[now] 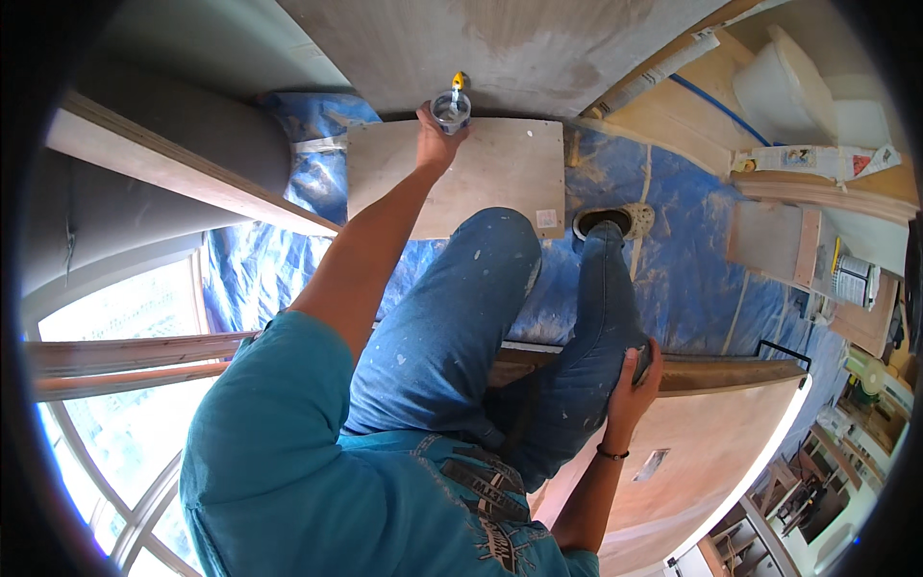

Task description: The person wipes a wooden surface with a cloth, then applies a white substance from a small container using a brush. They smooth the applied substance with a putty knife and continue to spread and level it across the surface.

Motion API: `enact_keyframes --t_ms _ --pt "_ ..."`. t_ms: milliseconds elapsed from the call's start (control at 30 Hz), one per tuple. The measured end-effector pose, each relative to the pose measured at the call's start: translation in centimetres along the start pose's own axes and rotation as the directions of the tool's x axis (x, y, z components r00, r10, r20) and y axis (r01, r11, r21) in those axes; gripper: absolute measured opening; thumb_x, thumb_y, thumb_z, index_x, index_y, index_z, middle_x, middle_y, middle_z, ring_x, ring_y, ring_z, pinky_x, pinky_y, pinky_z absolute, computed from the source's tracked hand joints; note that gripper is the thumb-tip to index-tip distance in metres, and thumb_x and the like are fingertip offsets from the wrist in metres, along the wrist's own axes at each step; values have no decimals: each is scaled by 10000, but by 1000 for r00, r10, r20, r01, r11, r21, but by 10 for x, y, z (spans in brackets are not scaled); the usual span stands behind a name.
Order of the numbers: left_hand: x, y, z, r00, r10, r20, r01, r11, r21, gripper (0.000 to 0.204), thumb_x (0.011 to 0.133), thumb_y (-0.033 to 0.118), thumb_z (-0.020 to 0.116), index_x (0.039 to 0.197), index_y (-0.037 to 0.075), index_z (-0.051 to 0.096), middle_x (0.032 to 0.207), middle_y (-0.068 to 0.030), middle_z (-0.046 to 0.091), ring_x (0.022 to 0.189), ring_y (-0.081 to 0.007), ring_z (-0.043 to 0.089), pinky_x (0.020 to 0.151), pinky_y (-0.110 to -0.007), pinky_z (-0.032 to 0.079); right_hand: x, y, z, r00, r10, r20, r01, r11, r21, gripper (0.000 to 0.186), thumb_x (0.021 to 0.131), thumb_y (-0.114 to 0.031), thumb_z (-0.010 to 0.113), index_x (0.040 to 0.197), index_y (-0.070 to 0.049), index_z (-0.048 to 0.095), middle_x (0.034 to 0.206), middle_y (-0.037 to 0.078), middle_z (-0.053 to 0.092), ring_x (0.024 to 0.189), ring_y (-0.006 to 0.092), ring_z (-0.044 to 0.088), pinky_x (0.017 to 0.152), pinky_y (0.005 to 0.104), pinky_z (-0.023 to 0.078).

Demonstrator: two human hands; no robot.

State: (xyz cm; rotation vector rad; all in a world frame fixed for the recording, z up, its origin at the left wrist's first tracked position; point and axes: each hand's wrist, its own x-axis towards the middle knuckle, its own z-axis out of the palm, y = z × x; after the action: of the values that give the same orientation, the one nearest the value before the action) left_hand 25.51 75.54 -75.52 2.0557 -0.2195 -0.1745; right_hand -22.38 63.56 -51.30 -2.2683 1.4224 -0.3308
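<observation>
My left hand reaches forward, fingers wrapped round a small clear cup with whitish stuff inside. Out of the cup stands a tool with a yellow handle; its lower end is hidden, so its kind is unclear. Beneath that hand lies a pale wooden panel with a small label at one corner. My right hand is beside my right knee, curled around a small dark object that I cannot make out. A dark bracelet circles that wrist.
Dusty blue sheeting covers the floor. A grey-smeared panel rises ahead. Wooden rails and a bright window flank my left. On the right are a tan board, a labelled can and cluttered shelving.
</observation>
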Motion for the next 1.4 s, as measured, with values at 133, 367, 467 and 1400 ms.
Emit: enact_keyframes --t_ms 133,367,467,1400 --pt "4 -5 2 1000 21 5 -21 1000 3 957 729 274 948 1409 40 316 1343 -264 586 1241 -454 594 1030 -501 494 -7 -8 14 983 185 0 -179 946 270 536 1046 -380 627 1440 -21 565 1465 212 577 1343 352 548 1140 452 396" --pt "7 2 -1 999 34 -32 -34 999 1 938 727 240 946 1403 53 322 1356 -244 576 1261 -438 583 1038 -491 490 7 -16 17 968 245 55 -249 902 353 513 1056 -359 622 1437 -20 569 1414 205 611 1285 340 584 1107 430 431" --pt "8 -7 1 998 57 -40 -58 998 -23 951 726 240 945 1418 57 319 1373 -240 565 1270 -433 578 1046 -485 488 7 -9 20 972 231 37 -230 910 345 507 1058 -363 622 1431 -22 576 1410 203 614 1279 336 587 1097 431 440" --pt "-55 16 -129 980 108 168 -104 994 -37 537 974 240 742 1394 -54 583 1343 -193 660 1145 -270 676 957 -379 578 -175 272 -77 497 462 -735 -521 836 173 310 987 -169 701 1262 -26 689 1190 191 698 1070 316 692 856 407 582"
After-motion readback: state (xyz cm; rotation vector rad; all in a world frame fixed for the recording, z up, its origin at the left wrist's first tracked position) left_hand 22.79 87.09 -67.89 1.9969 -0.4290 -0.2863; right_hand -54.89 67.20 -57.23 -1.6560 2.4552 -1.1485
